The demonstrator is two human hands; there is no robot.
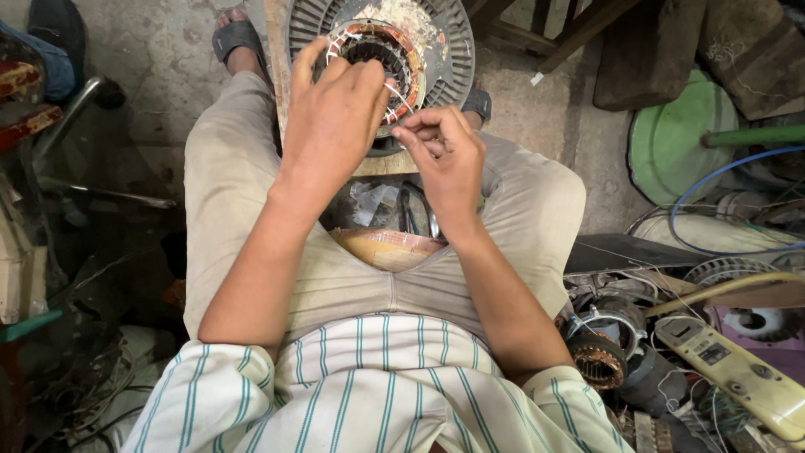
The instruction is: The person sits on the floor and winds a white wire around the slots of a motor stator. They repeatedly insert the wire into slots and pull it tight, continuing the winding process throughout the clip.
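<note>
The motor stator [381,46], a round grey metal disc with copper windings in its centre, rests on a wooden board [281,50] between the person's knees, at the top of the head view. The left hand [331,117] lies spread over the windings, its fingers apart and touching the coil. The right hand [444,155] sits just beside it, thumb and forefinger pinched together on a thin white thread [396,91] that runs up to the windings. Below the hands, a spool of copper wire [387,247] lies in the lap. A yellow meter [738,369] and another wound stator [597,359] lie well apart on the person's right.
</note>
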